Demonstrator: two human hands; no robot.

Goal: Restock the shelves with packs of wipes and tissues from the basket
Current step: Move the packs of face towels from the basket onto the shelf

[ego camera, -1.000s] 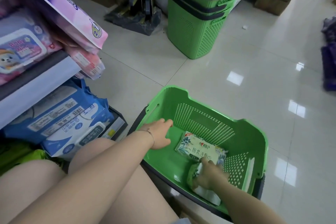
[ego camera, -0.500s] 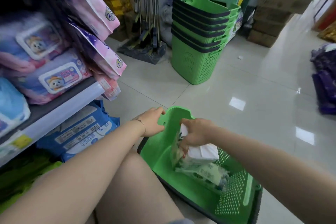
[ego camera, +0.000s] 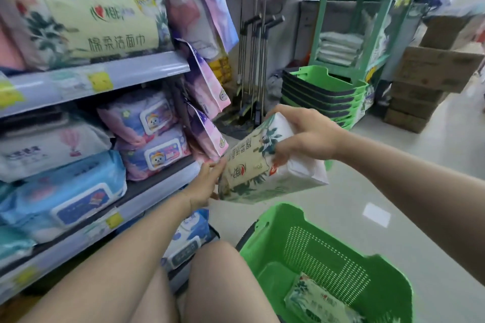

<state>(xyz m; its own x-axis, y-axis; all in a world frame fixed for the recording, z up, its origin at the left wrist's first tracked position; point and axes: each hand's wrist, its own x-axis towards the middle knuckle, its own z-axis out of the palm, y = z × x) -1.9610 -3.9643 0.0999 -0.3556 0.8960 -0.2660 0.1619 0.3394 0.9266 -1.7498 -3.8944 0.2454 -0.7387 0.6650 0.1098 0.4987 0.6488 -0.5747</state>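
A tissue pack [ego camera: 252, 165] with a green leaf print and a white end is held in the air above the green basket [ego camera: 309, 249], tilted. My right hand [ego camera: 304, 136] grips its upper right end. My left hand [ego camera: 207, 181] touches its lower left edge with the fingers against the wrapper. One more leaf-print pack [ego camera: 317, 301] lies in the basket's bottom. The shelves [ego camera: 110, 73] stand at the left. Matching leaf-print packs [ego camera: 97, 26] sit on the upper shelf.
Purple and pink baby wipes [ego camera: 152, 136] and blue packs [ego camera: 68, 191] fill the shelf below. Pink bags [ego camera: 207, 86] hang at the shelf end. A stack of green baskets [ego camera: 322, 94], mop handles [ego camera: 254, 60], a green rack [ego camera: 349, 18] and cardboard boxes [ego camera: 430, 76] stand behind.
My right hand lifted the leaf-print pack out of the basket and up toward the shelves. My left hand left the basket rim and came up to the pack. The view rose.
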